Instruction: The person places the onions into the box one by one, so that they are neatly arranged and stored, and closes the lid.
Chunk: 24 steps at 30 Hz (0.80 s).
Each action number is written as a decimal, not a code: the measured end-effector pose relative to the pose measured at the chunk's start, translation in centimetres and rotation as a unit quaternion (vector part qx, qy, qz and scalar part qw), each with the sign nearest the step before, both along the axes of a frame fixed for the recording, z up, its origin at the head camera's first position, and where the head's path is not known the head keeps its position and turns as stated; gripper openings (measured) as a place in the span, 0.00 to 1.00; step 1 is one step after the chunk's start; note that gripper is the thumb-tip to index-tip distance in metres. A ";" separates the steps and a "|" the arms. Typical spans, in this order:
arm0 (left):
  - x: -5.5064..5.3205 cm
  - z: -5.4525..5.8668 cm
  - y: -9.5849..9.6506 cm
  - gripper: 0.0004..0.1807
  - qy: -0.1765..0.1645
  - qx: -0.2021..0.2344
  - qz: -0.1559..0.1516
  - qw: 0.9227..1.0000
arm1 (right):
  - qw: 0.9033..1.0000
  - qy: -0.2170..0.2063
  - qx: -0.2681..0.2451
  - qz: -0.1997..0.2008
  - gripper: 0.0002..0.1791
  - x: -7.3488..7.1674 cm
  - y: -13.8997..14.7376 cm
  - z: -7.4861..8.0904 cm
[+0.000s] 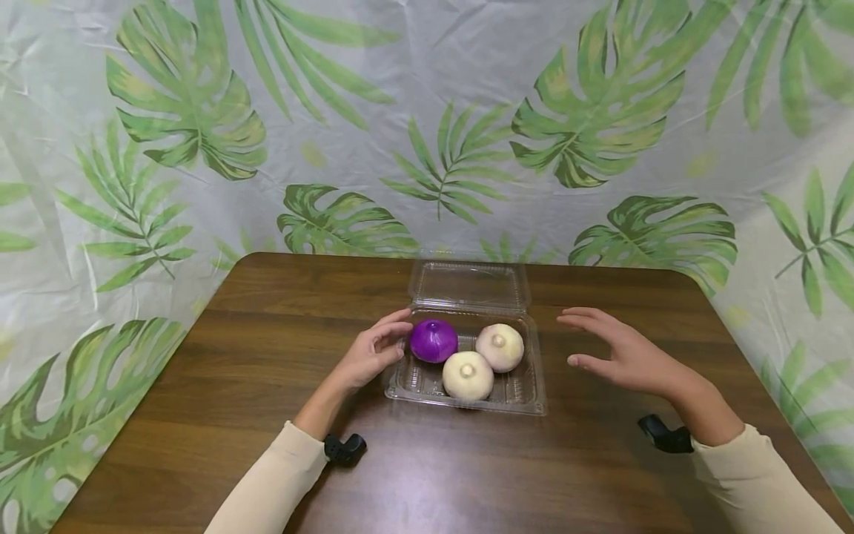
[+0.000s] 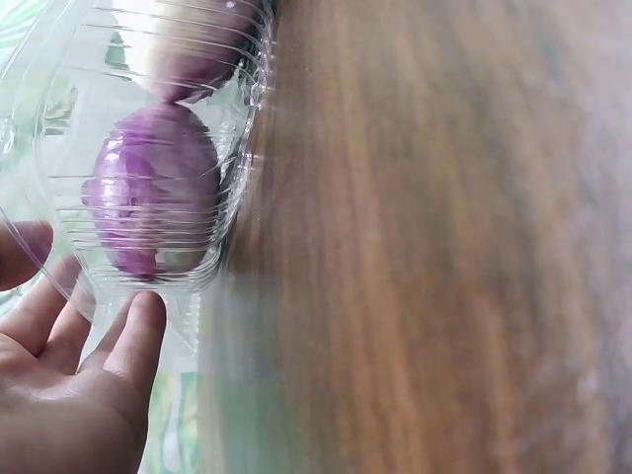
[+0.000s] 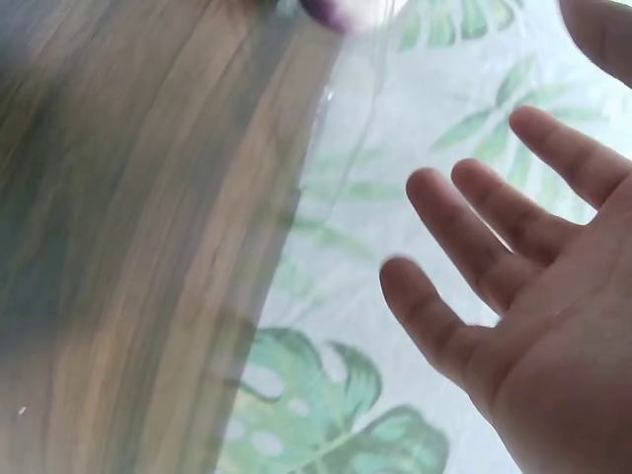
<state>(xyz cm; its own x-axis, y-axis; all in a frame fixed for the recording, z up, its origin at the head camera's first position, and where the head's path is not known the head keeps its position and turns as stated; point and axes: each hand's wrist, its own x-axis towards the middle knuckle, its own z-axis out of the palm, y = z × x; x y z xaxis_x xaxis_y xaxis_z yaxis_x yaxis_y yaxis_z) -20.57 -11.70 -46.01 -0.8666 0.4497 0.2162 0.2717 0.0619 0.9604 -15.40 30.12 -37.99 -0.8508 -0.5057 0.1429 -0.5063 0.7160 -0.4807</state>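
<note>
A clear plastic clamshell container (image 1: 514, 404) lies on the table with its lid raised at the back. Inside are one purple onion (image 1: 434, 341) at the left and two pale onions, one in front (image 1: 468, 376) and another at the right (image 1: 500, 348). My left hand (image 1: 380, 348) is at the container's left side, fingers loosely extended beside the purple onion (image 2: 156, 188). Through the ribbed wall in the left wrist view, I cannot tell whether the fingertips touch the plastic. Off to the right of the container, my right hand (image 1: 620, 352) hovers with fingers spread, holding nothing.
The brown wooden table (image 1: 267, 445) has rounded far corners. Directly behind it hangs a pale cloth (image 1: 460, 44) printed with green leaves. A black wrist device (image 1: 345, 449) sits below the left hand, and a similar device (image 1: 665, 434) is at the right wrist.
</note>
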 end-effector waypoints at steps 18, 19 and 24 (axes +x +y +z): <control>0.1 0.0 0.2 0.24 -0.010 0.016 0.003 1.000 | 0.996 -0.070 -0.022 -0.052 0.30 -0.9 2.8 -1.0; 0.1 0.0 0.2 0.25 -0.012 0.017 0.003 1.000 | 0.996 -0.074 -0.025 -0.053 0.30 -1.1 2.8 -1.1; 0.2 0.1 0.3 0.25 -0.013 0.018 0.005 1.000 | 0.994 -0.086 -0.028 -0.062 0.29 -2.8 2.5 -1.4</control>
